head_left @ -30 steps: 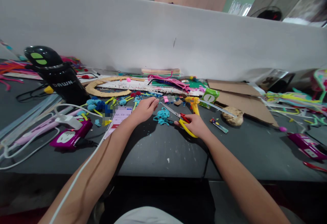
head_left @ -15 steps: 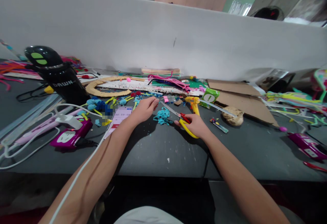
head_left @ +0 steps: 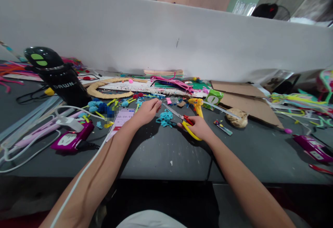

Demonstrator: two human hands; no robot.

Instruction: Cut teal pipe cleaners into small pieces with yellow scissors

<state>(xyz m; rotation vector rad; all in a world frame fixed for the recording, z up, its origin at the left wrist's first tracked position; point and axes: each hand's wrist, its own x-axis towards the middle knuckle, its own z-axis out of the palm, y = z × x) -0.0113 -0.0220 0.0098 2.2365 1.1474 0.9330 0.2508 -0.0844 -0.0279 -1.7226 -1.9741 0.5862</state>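
My right hand (head_left: 199,128) is closed round the yellow and red handles of a pair of scissors (head_left: 190,131), whose blades point up and left. The blade tips end close to the fingertips of my left hand (head_left: 149,111). Those fingers are pinched together, and whatever they hold is too small or hidden to name. A small heap of light blue cut pieces (head_left: 165,117) lies on the dark table just below the blades, between both hands.
Left of my left forearm lies a phone (head_left: 124,118) showing a timer, with a white cable. A black bottle (head_left: 63,82) and purple power strip (head_left: 74,137) stand farther left. Behind my right hand are a yellow glue gun (head_left: 197,106), green packet (head_left: 213,99) and cardboard (head_left: 247,107).
The phone's timer has advanced by a second. Both hands and the scissors look almost unmoved.
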